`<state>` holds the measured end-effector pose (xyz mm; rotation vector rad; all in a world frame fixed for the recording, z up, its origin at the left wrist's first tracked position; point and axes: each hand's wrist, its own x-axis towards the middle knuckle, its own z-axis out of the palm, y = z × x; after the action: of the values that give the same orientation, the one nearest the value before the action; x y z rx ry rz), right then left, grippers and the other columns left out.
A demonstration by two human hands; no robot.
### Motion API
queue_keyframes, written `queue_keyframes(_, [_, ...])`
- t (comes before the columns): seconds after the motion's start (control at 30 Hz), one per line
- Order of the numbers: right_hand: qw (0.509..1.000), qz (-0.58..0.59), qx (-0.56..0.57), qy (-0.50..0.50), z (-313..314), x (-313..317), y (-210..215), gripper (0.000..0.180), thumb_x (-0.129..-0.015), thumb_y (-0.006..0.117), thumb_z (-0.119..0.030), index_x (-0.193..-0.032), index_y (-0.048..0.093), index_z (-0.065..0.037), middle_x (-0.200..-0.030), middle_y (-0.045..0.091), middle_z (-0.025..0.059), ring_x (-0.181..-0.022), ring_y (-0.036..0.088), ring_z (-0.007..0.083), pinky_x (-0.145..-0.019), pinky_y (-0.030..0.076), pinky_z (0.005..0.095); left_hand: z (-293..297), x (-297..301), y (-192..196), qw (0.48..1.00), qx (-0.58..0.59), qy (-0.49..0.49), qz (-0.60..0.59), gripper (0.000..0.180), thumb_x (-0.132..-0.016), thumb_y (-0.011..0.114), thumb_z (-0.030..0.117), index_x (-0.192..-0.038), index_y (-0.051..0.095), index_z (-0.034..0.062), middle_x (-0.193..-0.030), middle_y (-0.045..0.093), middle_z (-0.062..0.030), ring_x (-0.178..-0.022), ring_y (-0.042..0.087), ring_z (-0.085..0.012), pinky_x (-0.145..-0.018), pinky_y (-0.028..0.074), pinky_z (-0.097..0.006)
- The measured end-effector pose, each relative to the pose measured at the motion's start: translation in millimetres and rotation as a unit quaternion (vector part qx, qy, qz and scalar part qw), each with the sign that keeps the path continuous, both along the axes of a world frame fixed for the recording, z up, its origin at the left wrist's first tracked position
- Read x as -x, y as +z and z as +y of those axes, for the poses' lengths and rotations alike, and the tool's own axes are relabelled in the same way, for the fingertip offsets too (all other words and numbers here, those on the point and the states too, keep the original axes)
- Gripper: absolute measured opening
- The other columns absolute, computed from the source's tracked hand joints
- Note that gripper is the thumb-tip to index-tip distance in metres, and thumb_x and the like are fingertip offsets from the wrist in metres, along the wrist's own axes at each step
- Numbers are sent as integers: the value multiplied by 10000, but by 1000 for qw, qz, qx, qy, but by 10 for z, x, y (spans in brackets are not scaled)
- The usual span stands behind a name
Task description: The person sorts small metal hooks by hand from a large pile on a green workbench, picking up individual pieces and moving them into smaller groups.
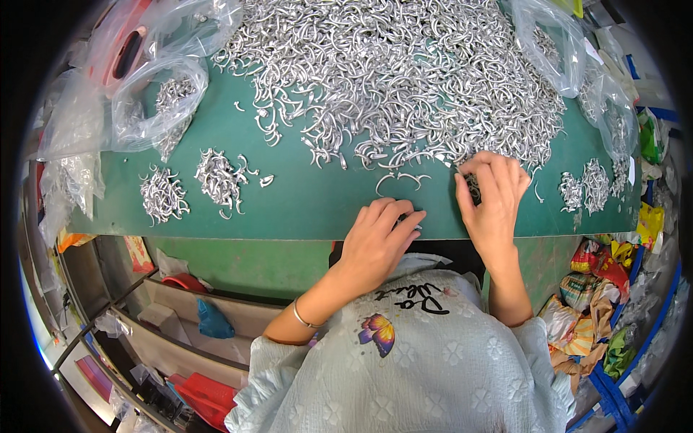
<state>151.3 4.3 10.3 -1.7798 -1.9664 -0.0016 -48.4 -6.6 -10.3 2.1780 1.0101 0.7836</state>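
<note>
A wide heap of small curved silver metal pieces (404, 79) covers the far middle of the green table. My left hand (379, 238) is closed near the table's front edge, with a bit of silver metal showing at its fingertips. At the heap's near edge, my right hand (497, 191) has its fingers bent and its thumb close to them. Some pieces show under that hand, but what its fingertips grip is hidden. A few loose curved pieces (403, 177) lie between the hands and the heap.
Two small piles (164, 195) (220, 180) of the pieces sit on the left, and smaller piles (595, 186) on the right. Clear plastic bags (155, 94) holding pieces flank the heap. Coloured packages (577, 317) and a blue rack stand at right; a red bin (206, 400) is lower left.
</note>
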Motion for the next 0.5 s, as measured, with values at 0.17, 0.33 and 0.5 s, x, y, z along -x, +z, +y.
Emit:
queue_keyframes(0.17, [994, 60, 23, 88, 15, 192, -40, 250, -764, 737, -108, -993, 638, -91, -1033, 566, 47, -980, 512, 245, -864, 333, 399, 15, -7, 19, 1000, -1, -4, -8, 317, -751, 728, 49, -1060, 661, 59, -1025, 585, -79, -956, 548, -293, -784, 438, -396])
queue_keyframes(0.33, [991, 36, 97, 89, -170, 215, 23, 214, -782, 689, -51, -989, 636, -57, -1004, 562, 51, -960, 514, 247, -853, 335, 407, -10, 6, -32, 1000, -9, -8, -16, 320, -746, 730, 48, -1058, 655, 56, -1020, 587, -81, -959, 550, -293, -781, 440, -397])
queue_keyframes(0.5, [973, 138, 122, 139, -202, 217, 81, 215, -796, 649, 11, -1005, 642, -35, -1007, 584, 77, -928, 535, 265, -848, 348, 402, -21, -4, -64, 999, -10, 7, -32, 362, -751, 728, 62, -1102, 642, 49, -1120, 587, -80, -1006, 551, -284, -772, 435, -386])
